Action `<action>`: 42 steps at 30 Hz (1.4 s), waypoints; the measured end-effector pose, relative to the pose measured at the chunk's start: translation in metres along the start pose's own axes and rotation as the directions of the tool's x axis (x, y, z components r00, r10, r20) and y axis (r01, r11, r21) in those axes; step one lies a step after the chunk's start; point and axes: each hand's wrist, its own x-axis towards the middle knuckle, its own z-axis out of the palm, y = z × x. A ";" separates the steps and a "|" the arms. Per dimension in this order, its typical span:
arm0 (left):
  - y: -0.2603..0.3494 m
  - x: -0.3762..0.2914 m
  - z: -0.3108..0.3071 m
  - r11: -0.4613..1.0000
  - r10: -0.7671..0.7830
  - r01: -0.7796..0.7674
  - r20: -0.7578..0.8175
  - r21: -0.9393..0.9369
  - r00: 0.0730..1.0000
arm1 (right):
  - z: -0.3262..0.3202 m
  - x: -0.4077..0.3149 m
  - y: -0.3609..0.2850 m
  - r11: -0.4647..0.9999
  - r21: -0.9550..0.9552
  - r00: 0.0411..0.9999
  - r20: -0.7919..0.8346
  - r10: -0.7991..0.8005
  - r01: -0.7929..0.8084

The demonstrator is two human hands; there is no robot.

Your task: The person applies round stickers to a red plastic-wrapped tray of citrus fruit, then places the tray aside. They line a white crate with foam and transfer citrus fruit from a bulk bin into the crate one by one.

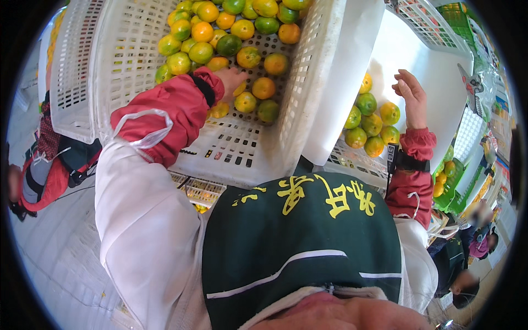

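Observation:
My left hand (232, 83), in a red sleeve cover, reaches into a white perforated plastic crate (311, 78). Its curled fingers are against a yellow-orange citrus fruit (239, 89); whether they grip it is hidden. Green and orange citrus fruits (248, 57) lie around that hand and are piled at the crate's far side. On the right, my right hand (410, 97) is raised with loosely bent fingers and nothing in it. It is over a second crate with a smooth white lining (437, 78), beside a cluster of similar fruits (371, 124).
Another white crate (74, 74) stands at the left, near a person in a red apron (45, 185). A pair of scissors (471, 88) lies by the right crate's rim. Green crates (462, 187) with fruit stand further right, with other people at the lower right.

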 end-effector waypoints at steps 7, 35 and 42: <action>-0.014 -0.006 0.008 0.965 0.029 -0.090 -0.242 -0.247 0.970 | -0.002 -0.031 -0.003 0.994 -0.012 0.994 -0.018 0.108 -0.109; 0.181 -0.088 -0.177 -0.462 0.010 -0.439 -0.499 -0.771 0.866 | 0.123 -0.036 -0.196 0.486 -0.041 0.488 0.080 -0.869 0.873; 0.212 -0.130 -0.153 -0.232 -0.317 -0.588 -0.511 -0.775 0.799 | 0.133 -0.049 -0.196 0.359 -0.071 0.366 0.193 -0.911 0.931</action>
